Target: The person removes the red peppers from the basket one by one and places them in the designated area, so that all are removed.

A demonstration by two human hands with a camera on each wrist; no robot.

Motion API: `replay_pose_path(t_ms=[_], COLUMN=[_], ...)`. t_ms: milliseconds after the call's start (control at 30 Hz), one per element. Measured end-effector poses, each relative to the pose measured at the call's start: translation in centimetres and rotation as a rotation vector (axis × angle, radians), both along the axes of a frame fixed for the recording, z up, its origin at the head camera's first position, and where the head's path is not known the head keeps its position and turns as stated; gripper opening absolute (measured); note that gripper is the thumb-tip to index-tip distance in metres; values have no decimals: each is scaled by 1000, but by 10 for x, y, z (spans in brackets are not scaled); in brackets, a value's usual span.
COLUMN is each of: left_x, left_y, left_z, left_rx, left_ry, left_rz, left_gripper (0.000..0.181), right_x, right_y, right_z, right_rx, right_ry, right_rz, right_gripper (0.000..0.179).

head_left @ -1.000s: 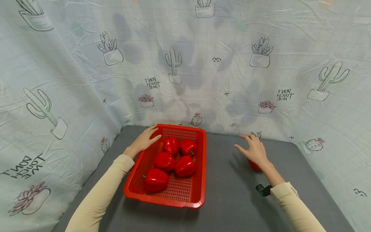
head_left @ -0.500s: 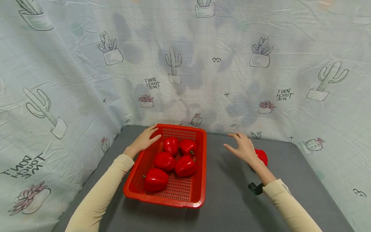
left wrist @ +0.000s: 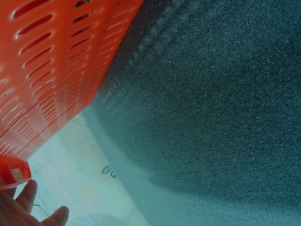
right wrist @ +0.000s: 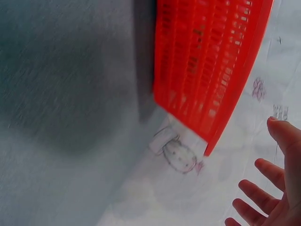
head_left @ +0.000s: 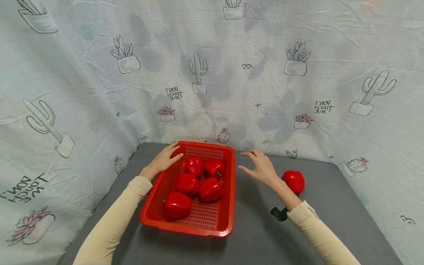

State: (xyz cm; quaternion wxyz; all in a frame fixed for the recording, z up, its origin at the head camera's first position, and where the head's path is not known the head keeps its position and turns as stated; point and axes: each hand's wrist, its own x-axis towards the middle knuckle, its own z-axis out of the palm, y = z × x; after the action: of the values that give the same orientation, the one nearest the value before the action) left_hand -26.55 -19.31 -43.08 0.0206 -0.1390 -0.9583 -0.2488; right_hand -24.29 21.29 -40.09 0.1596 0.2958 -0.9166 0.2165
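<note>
A red perforated plastic basket [head_left: 190, 232] holds several shiny red bell peppers [head_left: 177, 205]. My left hand [head_left: 161, 160] rests at the basket's far left rim, with its thumb spread over the inside. In the left wrist view, the fingers [left wrist: 26, 197] touch the rim's corner from outside. My right hand [head_left: 261, 168] hovers just right of the basket, its thumb and fingers spread around nothing. The right wrist view shows those fingers [right wrist: 268, 197] apart from the basket wall [right wrist: 200, 61]. Another red bell pepper [head_left: 293, 181] stands on the table behind the right wrist.
The grey cloth-covered table [head_left: 255, 235] ends at a curtain [head_left: 212, 73] printed with cacti, which encloses the back and both sides. A dark strap-like piece [head_left: 279, 214] sticks out at the right wrist.
My right hand has moved left from over the lone pepper toward the basket, uncovering that pepper. The left hand, basket and the peppers in it have stayed put.
</note>
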Motion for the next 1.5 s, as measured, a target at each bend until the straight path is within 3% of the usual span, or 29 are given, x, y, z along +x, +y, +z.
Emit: replay_pose_path(t_ms=[333,633,967,1133,1500], left_x=[1,0,2,2,0], left_y=[0,0,2,1,1], left_z=[2,2,3,3,1], left_rx=[-2,-4,0,-1,-3], left_ry=[-10,1,3,1,13], left_rz=[2,5,0,3,-5], left_gripper=[66,65,65,65,63], right_x=[7,12,15,17,20], right_y=[-35,-59,-75,-86,-98], right_z=[-2,1,-12,-15,-21], right_rx=[15,39,98,145,236], right_ry=[25,-43,-57,-63,-169], right_rz=[120,199,325,349,369], right_gripper=[50,54,58,59,63])
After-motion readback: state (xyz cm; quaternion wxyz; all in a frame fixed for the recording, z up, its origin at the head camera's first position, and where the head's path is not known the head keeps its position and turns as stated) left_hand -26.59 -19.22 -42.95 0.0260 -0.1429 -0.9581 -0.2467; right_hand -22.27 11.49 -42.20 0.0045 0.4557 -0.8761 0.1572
